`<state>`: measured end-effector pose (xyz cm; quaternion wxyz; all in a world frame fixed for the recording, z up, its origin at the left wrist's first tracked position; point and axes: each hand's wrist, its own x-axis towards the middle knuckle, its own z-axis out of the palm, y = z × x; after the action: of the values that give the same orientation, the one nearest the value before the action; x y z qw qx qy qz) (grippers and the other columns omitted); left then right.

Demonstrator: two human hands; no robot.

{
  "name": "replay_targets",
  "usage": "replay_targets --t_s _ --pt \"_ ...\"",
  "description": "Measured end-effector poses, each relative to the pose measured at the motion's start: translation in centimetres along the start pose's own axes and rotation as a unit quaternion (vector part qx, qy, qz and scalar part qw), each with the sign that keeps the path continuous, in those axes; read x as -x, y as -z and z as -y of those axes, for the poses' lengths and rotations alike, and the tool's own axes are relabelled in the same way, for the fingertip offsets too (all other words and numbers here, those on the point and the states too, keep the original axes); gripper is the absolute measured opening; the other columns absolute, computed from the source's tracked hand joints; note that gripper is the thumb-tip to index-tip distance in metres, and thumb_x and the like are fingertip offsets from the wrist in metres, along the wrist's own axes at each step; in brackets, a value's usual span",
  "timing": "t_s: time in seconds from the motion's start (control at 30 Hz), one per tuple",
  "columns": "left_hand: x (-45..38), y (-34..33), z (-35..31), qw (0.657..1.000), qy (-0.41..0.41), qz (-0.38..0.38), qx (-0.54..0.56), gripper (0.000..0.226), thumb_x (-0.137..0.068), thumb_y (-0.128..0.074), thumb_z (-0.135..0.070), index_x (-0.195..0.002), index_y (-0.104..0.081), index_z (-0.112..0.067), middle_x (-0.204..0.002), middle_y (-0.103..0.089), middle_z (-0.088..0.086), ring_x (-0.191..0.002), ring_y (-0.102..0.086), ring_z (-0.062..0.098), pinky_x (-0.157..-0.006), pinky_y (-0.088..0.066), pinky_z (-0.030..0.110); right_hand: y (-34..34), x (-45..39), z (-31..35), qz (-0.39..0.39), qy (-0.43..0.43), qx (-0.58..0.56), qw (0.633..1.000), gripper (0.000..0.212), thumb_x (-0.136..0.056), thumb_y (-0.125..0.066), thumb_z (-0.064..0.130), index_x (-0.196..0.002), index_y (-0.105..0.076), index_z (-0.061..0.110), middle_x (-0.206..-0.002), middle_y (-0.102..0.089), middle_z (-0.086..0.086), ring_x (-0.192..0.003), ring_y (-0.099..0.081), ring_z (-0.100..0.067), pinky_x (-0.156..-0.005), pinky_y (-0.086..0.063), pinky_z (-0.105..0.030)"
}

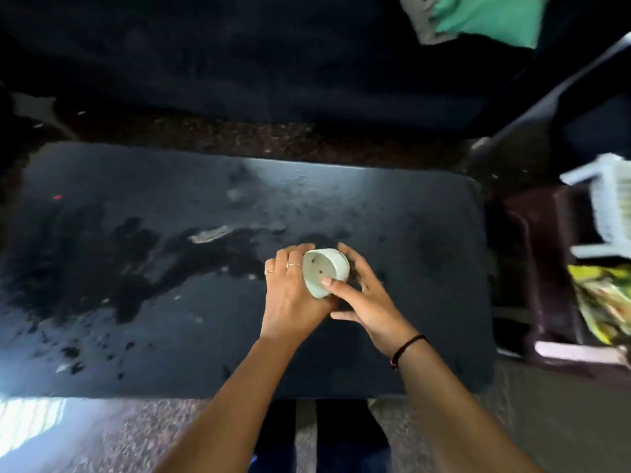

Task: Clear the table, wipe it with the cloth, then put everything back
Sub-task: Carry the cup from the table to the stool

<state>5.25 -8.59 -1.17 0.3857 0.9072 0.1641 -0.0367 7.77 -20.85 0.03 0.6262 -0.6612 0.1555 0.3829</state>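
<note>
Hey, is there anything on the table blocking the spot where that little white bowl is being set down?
Nothing visible blocks it. Both the left hand and the right hand hold the white bowl tilted just above the dark table. The surface around it holds only smears and small flecks, no other objects.

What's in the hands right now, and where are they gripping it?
A small white pot, tilted. The left hand cups its left side; the right hand has its thumb on the base and fingers around the right side.

Table (392, 206) dark, glossy, scuffed; cup (327, 271) pale, smooth, perhaps ceramic.
</note>
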Motion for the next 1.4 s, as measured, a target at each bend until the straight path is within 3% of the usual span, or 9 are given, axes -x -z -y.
replay_targets --t_s 0.2,0.33,0.5,0.6,0.77,0.93,1.03,1.2,1.4 --pt "2.3 -9.8 -12.2 0.978 -0.182 0.101 -0.016 0.069 -0.066 -0.077 -0.040 -0.124 -0.054 -0.010 -0.123 -0.053 0.002 -0.110 -0.039 0.015 -0.094 -0.020 0.018 14.2 7.7 -2.1 -0.139 0.044 -0.134 0.980 0.051 -0.084 -0.064 0.043 -0.130 -0.043 0.050 -0.130 -0.058 0.012 -0.112 -0.062 -0.010 -0.082 -0.056 -0.037" --pt "5.7 -15.4 -19.1 0.928 -0.324 0.176 -0.044 0.087 -0.064 -0.066 -0.044 -0.139 -0.042 -0.006 -0.123 -0.054 0.010 -0.103 -0.038 0.024 -0.093 -0.037 0.032 21.1 12.5 -4.8 -0.269 0.098 -0.041 0.957 0.065 -0.070 -0.070 0.035 -0.131 -0.048 0.037 -0.136 -0.050 0.003 -0.122 -0.052 -0.010 -0.099 -0.048 -0.030" --pt "10.0 -22.4 -24.8 0.862 -0.413 0.292 -0.032 0.115 -0.062 -0.077 -0.033 -0.148 -0.001 -0.022 -0.122 -0.056 0.007 -0.098 -0.044 0.029 -0.077 -0.051 0.040 29.3 17.9 -8.2 -0.285 0.073 -0.093 0.951 0.080 -0.067 -0.078 -0.002 -0.131 -0.036 0.021 -0.116 -0.058 0.005 -0.099 -0.060 0.006 -0.080 -0.052 -0.019" --pt "11.8 -26.2 -27.3 0.830 -0.465 0.305 -0.036 0.114 -0.061 -0.078 -0.027 -0.148 -0.004 -0.021 -0.123 -0.057 0.007 -0.097 -0.040 0.024 -0.074 -0.053 0.041 33.1 19.8 -10.1 -0.336 0.037 -0.047 0.940 0.079 -0.060 -0.078 0.010 -0.125 -0.037 0.028 -0.112 -0.058 0.008 -0.104 -0.060 -0.008 -0.081 -0.053 -0.029" --pt "13.1 -30.5 -30.3 0.843 -0.400 0.357 0.032 0.090 -0.070 -0.059 -0.034 -0.148 -0.020 -0.011 -0.139 -0.044 0.012 -0.118 -0.034 0.023 -0.102 -0.030 0.033 37.9 21.1 -11.8 -0.468 0.008 0.011 0.884 0.059 -0.064 -0.084 0.021 -0.105 -0.044 0.031 -0.096 -0.058 0.016 -0.091 -0.058 -0.010 -0.068 -0.044 -0.017" --pt "12.2 -34.8 -31.6 0.879 -0.318 0.313 -0.169 0.072 -0.086 -0.055 -0.022 -0.149 -0.020 -0.014 -0.147 -0.030 0.010 -0.129 -0.029 0.031 -0.106 -0.030 0.041 42.8 22.0 -13.6 -0.534 0.003 -0.019 0.845 0.059 -0.068 -0.084 0.024 -0.107 -0.040 0.028 -0.092 -0.047 0.023 -0.091 -0.051 -0.010 -0.068 -0.038 -0.019" --pt "11.8 -37.1 -32.3 0.869 -0.315 0.274 -0.267 0.066 -0.092 -0.050 -0.024 -0.149 -0.018 -0.013 -0.147 -0.031 0.011 -0.131 -0.032 0.033 -0.103 -0.034 0.042 44.8 22.1 -14.2 -0.526 0.002 -0.017 0.850 0.061 -0.068 -0.083 0.023 -0.110 -0.039 0.028 -0.093 -0.046 0.023 -0.085 -0.050 -0.002 -0.064 -0.037 -0.011" --pt "11.1 -38.8 -32.5 0.847 -0.350 0.210 -0.340 0.062 -0.072 -0.077 -0.026 -0.127 -0.057 -0.007 -0.112 -0.062 0.014 -0.103 -0.059 0.035 -0.078 -0.050 0.040 46.4 21.3 -14.8 -0.519 -0.004 -0.039 0.854 0.063 -0.065 -0.085 0.027 -0.109 -0.040 0.033 -0.097 -0.048 0.023 -0.098 -0.053 -0.012 -0.080 -0.053 -0.037" --pt "10.6 -38.1 -33.2 0.882 -0.308 0.276 -0.228 0.046 -0.082 -0.065 -0.029 -0.124 -0.054 -0.014 -0.120 -0.058 0.009 -0.115 -0.042 0.032 -0.091 -0.036 0.037 47.2 20.5 -14.9 -0.521 0.014 -0.105 0.847 0.062 -0.060 -0.086 0.031 -0.103 -0.043 0.040 -0.102 -0.051 0.021 -0.103 -0.057 -0.015 -0.079 -0.057 -0.049"
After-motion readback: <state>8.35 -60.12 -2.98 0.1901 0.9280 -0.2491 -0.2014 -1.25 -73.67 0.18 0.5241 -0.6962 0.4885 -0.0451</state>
